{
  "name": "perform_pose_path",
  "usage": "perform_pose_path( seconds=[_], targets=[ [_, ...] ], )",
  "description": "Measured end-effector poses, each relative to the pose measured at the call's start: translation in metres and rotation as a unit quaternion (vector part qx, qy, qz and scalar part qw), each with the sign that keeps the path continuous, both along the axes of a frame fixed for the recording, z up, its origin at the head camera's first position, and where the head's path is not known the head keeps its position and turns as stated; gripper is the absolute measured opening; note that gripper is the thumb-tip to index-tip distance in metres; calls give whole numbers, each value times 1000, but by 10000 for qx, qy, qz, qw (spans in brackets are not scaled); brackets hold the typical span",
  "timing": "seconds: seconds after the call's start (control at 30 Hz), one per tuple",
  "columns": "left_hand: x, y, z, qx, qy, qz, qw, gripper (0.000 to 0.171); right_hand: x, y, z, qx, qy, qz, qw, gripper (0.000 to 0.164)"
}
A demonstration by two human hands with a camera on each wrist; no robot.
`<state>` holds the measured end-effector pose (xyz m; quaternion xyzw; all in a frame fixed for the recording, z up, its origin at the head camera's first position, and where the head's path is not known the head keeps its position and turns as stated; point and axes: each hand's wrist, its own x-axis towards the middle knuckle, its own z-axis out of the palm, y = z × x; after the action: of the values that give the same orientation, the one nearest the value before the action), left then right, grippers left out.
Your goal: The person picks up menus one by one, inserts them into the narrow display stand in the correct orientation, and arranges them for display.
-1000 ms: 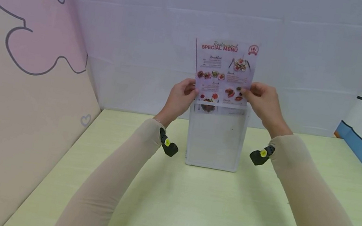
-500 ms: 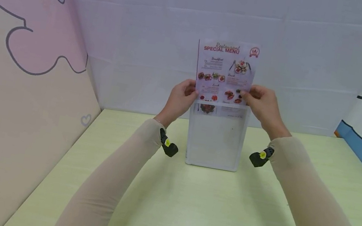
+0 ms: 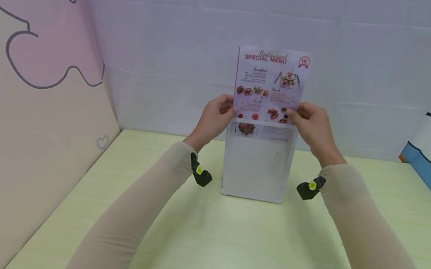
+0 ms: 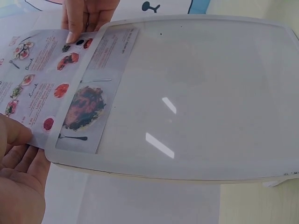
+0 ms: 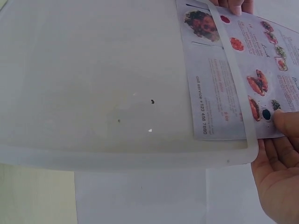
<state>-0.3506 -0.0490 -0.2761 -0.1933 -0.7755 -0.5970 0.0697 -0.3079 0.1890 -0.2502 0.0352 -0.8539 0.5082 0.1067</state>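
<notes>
menu sheet [image 3: 269, 86] has its bottom strip inside the white holder [image 3: 256, 172]; most of it, not yet in, stands above the holder's top edge. my left hand [image 3: 214, 117] and right hand [image 3: 319, 129] pinch its sides just above the holder.

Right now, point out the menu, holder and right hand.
Menu [image 3: 268, 86]: head view, its printed face.
Holder [image 4: 201, 93]: left wrist view, bare part of its panel.
Right hand [image 3: 317, 127]: head view, middle of the hand.

The sleeves [image 3: 125, 214] are beige, the wrist cameras [image 3: 203, 179] black (yellow-dotted).
</notes>
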Motion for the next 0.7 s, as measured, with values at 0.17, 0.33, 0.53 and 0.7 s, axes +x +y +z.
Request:
perform_pose_path(
  seconds=[0.17,0.33,0.53,0.7],
  targets=[
    [-1,1,0,29,-64,8,10000,27,-1,0,-4,27,121,-3,9999,37],
    [0,1,0,29,-139,-38,9999,26,-1,-1,-5,63,206,-25,9998,37],
    [0,-1,2,33,-155,-117,9998,27,-1,-1,-5,88,196,-30,9998,36],
    [-1,-3,2,28,-91,-140,9999,27,-1,-1,-3,160,125,-81,9998,37]
  ],
)
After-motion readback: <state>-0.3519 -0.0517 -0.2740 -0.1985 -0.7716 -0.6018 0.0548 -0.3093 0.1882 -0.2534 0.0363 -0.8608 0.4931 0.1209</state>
